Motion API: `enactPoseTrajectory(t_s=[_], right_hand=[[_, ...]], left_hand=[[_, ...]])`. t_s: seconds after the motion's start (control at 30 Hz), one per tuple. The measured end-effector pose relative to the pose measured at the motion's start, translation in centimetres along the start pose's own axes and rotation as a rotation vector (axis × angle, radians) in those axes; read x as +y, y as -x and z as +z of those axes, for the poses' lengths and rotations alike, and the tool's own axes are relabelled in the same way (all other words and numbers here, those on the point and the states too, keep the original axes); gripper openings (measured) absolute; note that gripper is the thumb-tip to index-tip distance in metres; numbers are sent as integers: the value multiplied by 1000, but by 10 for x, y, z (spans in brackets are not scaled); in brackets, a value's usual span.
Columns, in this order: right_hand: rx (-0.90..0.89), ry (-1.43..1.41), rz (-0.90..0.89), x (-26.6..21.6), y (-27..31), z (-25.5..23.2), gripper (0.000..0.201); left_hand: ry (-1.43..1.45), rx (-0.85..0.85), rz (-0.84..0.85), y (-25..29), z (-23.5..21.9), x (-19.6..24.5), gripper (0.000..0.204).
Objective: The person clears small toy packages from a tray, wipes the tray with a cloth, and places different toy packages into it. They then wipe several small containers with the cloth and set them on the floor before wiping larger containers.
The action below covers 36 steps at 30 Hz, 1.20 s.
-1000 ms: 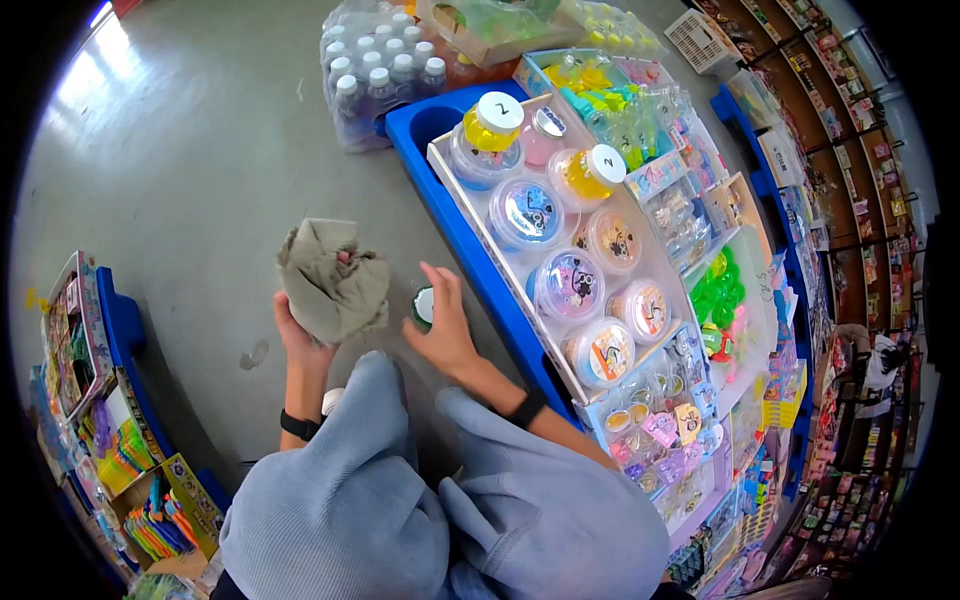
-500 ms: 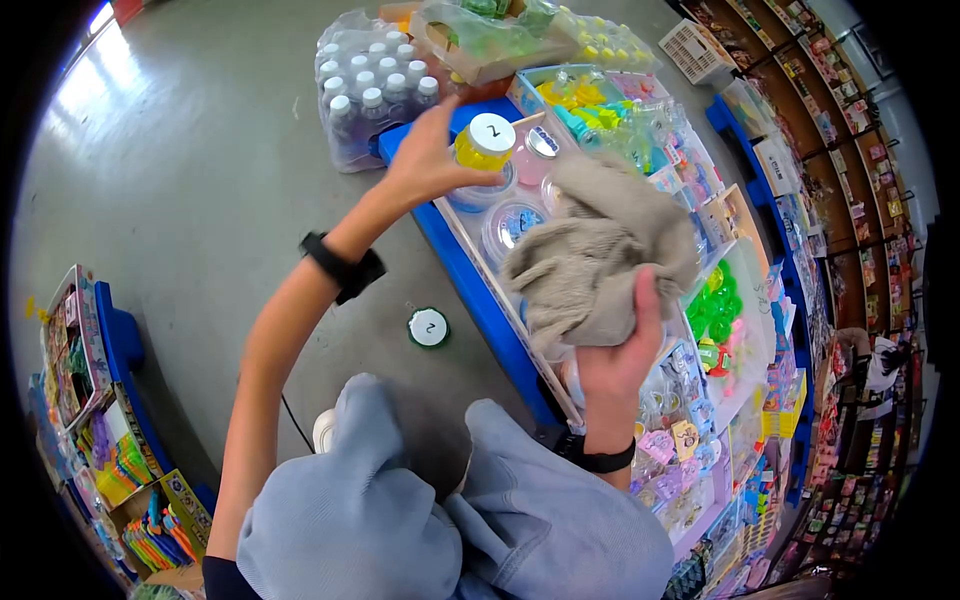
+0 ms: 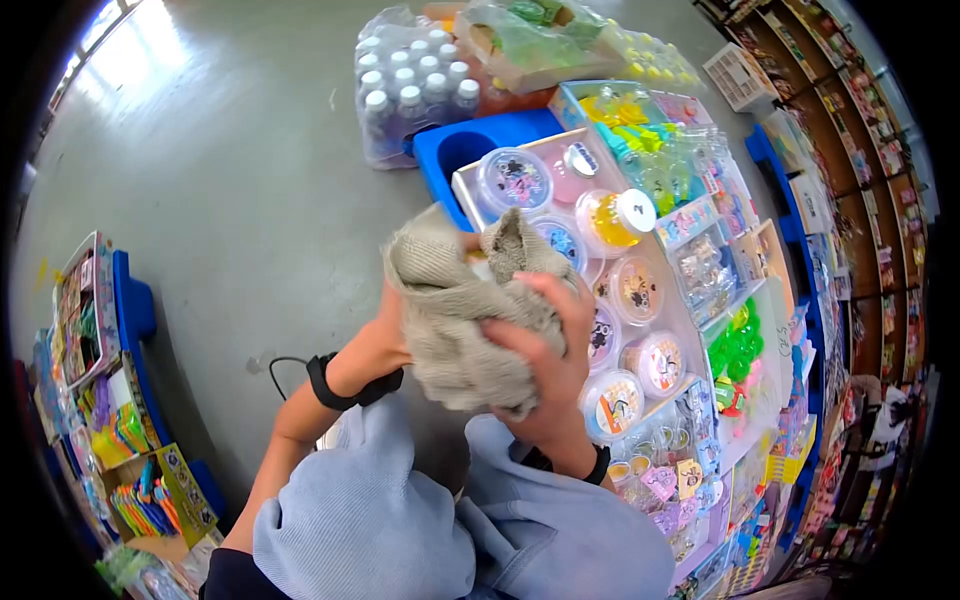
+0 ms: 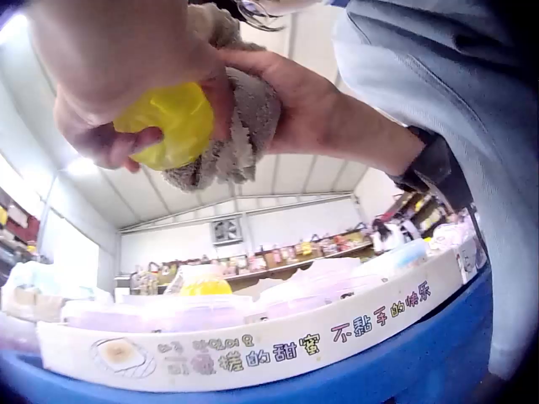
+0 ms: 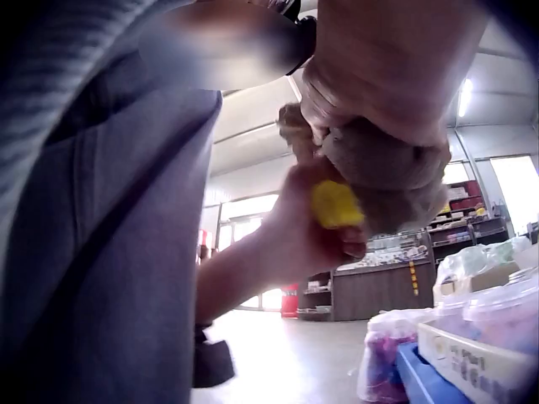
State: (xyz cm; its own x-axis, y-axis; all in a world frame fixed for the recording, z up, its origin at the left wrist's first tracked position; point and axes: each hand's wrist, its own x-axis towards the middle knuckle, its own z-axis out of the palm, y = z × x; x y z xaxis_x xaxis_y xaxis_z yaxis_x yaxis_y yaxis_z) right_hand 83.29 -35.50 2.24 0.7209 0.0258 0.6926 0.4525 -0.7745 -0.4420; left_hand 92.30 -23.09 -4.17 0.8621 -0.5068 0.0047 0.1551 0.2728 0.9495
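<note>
In the head view, a crumpled beige cloth (image 3: 455, 335) is between the hands above the knees. My left hand (image 3: 375, 335) is partly hidden behind it. The left wrist view shows that hand (image 4: 126, 59) gripping a yellow jar (image 4: 173, 126), fingers curled round its side. From the other side, my right hand (image 3: 555, 360) holds the cloth, which wraps part of the jar. The right wrist view shows the jar's yellow side (image 5: 337, 204) beside the cloth (image 5: 392, 181). The jar's lid cannot be made out.
Right of the knees, a white-edged box (image 3: 465, 190) of round tubs sits on a blue stand (image 3: 435, 160); another yellow jar (image 3: 612, 218) lies tilted on the tubs. Wrapped bottles (image 3: 405, 95) stand beyond. Another display (image 3: 135, 310) is at the left.
My left hand has taken the yellow jar from the box's near-left corner and brought it back over the knees. The cloth has moved left in my right hand and now meets the jar.
</note>
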Motion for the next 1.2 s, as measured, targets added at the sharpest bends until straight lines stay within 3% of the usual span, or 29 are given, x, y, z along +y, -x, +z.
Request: enactPoseTrajectory(t_s=[0.03,0.07,0.1,0.13,0.17,0.23,0.27,0.37,0.43,0.5,0.6,0.63,0.73,0.77,0.83,0.87,0.93,1.1,1.2], right_hand=[[-3,-15,2,4,9,1,43],[40,-309,391,10,21,5,46],[80,-600,781,7,20,7,49],[77,-935,1089,-4,-3,-4,57],[77,-938,1091,-4,6,-2,57],[50,-1556,1193,-2,20,-3,61],[-158,-1384,1161,-3,20,-11,63],[-156,-1351,1217,-11,20,-9,63],[-42,-1337,1220,-18,19,-1,61],[-8,-1066,964,-22,10,3,58],[62,-891,883,-24,15,3,54],[131,-829,862,-27,15,1,52],[231,-716,876,-28,20,-20,47],[232,-715,876,-25,21,-24,47],[447,-644,867,-20,24,-32,45],[448,-644,868,-18,25,-37,45],[543,-645,863,-14,27,-43,47],[635,-749,931,-15,28,-52,48],[702,-779,911,-19,29,-60,48]], left_hand=[[40,-49,83,8,-4,5,60],[80,-103,166,16,-7,8,64],[21,20,213,23,-2,9,72],[-297,18,558,19,-1,14,75],[-616,12,899,14,5,22,77],[-473,-38,899,14,13,16,73],[-544,-5,939,16,12,21,69],[-549,12,967,16,10,16,57],[-636,88,1004,17,1,6,55],[-659,130,1005,19,-5,0,53],[-930,213,1025,26,-26,-7,54],[-927,210,1022,25,-35,-9,54],[-909,443,679,20,-71,-33,66],[-909,442,680,21,-88,-51,66],[-1125,475,344,21,-112,-87,67],[-1126,474,343,22,-115,-105,67],[-1243,415,61,29,-119,-130,70],[-1397,316,-30,27,-122,-130,81],[-1393,387,-66,24,-105,-106,85]])
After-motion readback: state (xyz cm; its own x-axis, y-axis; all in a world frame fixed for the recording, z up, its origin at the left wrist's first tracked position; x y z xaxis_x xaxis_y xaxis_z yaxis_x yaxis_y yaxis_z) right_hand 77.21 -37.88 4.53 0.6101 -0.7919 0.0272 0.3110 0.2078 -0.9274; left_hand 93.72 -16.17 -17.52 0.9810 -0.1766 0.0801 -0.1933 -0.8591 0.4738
